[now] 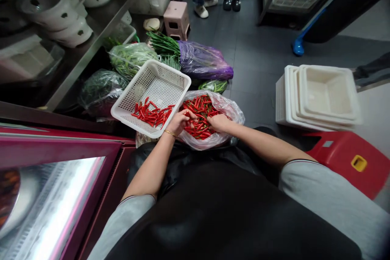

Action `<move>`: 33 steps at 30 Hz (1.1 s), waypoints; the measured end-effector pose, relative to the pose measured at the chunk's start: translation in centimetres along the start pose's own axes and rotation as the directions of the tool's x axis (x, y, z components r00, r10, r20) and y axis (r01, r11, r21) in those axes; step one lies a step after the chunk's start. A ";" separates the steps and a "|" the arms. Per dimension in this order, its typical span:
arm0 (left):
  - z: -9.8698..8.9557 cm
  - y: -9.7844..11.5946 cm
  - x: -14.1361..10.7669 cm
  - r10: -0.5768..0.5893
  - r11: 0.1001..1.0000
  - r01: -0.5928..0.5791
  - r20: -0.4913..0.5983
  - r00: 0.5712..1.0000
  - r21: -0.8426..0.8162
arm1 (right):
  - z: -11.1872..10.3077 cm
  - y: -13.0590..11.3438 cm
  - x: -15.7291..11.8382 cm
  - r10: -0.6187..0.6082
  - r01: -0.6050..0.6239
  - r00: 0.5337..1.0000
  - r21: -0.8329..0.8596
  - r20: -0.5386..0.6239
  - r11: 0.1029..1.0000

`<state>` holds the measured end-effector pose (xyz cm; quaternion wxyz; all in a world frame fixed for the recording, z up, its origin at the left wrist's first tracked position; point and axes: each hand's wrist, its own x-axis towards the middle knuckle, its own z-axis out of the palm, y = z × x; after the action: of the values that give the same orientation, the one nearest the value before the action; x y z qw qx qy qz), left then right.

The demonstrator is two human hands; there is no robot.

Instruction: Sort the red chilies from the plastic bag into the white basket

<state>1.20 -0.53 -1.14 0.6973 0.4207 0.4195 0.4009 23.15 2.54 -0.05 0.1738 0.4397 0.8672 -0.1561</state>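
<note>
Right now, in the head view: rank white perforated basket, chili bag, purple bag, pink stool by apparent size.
Largest to smallest:
1. White perforated basket
2. Chili bag, partly covered by the hands
3. Purple bag
4. Pink stool; it stands farther off, so its true rank is unsure.

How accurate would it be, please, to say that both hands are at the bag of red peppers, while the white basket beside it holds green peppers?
Not quite: the head view shows that the peppers in the white basket are red, not green. The left hand and right hand are indeed at the bag of red peppers beside it.
</note>
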 end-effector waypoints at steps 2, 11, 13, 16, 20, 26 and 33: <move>0.5 -0.4 -0.3 -0.053 0.998 0.052 -0.019 0.998 -0.019 | 0.6 -0.6 0.2 -0.093 0.094 0.996 -0.031 0.011 0.995; 2.3 -1.1 1.2 0.111 0.761 -0.081 -0.007 0.994 0.643 | -4.6 2.7 0.8 -0.325 0.334 0.942 0.192 -0.078 0.923; 2.4 -1.1 1.5 0.085 0.809 -0.044 -0.042 0.996 0.586 | -4.6 3.1 1.0 -0.321 0.360 0.933 0.376 -0.165 0.854; 2.4 -0.8 1.6 -0.046 0.948 0.077 -0.107 0.993 0.309 | -3.5 2.7 1.6 -0.160 0.292 0.955 0.682 -0.251 0.671; 2.7 -1.1 1.2 -0.155 0.988 0.157 -0.121 0.981 0.009 | -2.2 1.0 2.2 0.028 0.263 0.940 0.772 -0.341 0.578; 4.1 -1.6 0.2 -0.216 0.972 0.213 -0.021 0.976 -0.105 | -1.9 -0.9 1.2 -0.056 0.277 0.892 0.445 -0.449 0.852; 7.0 0.1 -0.1 -0.211 0.965 0.156 -0.273 0.939 -0.211 | -1.4 -2.6 -0.2 0.241 0.127 0.812 0.564 -0.532 0.816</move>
<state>7.65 -2.33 1.04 0.6983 0.2484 0.5162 0.4293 20.92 1.51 1.62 -0.2355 0.5242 0.7751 -0.2627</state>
